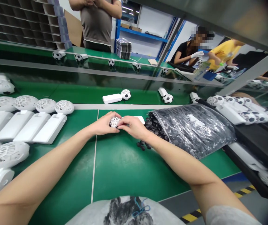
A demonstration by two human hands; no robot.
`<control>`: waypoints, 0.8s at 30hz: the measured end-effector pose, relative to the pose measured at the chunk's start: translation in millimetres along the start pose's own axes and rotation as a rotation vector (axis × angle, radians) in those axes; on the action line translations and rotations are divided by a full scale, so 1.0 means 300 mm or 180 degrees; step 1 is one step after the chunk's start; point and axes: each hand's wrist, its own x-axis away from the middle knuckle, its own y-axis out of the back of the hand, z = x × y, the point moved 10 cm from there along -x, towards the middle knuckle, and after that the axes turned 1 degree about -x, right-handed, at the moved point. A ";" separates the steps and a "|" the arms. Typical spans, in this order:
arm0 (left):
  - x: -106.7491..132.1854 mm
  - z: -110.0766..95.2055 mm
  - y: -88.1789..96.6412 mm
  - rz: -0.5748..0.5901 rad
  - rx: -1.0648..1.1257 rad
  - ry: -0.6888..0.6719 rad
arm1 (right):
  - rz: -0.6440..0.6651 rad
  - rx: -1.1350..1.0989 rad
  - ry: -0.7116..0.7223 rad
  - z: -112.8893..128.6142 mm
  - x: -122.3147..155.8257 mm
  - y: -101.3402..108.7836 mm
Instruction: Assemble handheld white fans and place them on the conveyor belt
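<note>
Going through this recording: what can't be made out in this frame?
All in the head view:
1. Whether the white plastic bar joins the round white grille head in the left hand: the right hand covers between.
2. Any small piece in the right hand's pinch: hidden by fingers.
3. The count of small black pieces in the clear plastic bag: glare, creases.
4. Grey-shirted person's head: cut by top edge.

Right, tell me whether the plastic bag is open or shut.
Open: black pieces spill from the end of the plastic bag nearest the right hand, and some lie on the green table.
</note>
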 end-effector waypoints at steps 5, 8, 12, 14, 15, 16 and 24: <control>-0.003 0.012 -0.004 -0.0067 0.0077 0.0113 | 0.0004 -0.0180 -0.0388 -0.049 -0.009 -0.002; -0.008 0.022 -0.003 -0.0185 0.0190 0.0207 | 0.0095 -0.0218 -0.0514 -0.071 -0.015 -0.014; 0.002 0.021 0.003 -0.0511 0.0311 0.0266 | 0.0126 -0.0304 -0.0576 -0.081 -0.018 -0.021; 0.009 0.028 0.001 -0.0622 0.0498 0.0388 | 0.0016 -0.0430 -0.0674 -0.089 -0.016 -0.005; 0.008 0.035 -0.003 -0.0616 0.0641 0.0474 | -0.0082 -0.0493 -0.0706 -0.091 -0.014 0.011; 0.002 0.041 -0.003 -0.0594 0.0777 0.0544 | -0.0201 -0.0531 -0.0710 -0.092 -0.011 0.033; -0.077 0.065 0.393 -0.1724 -0.0958 0.0501 | -0.0440 0.0646 -0.0827 -0.152 0.087 0.194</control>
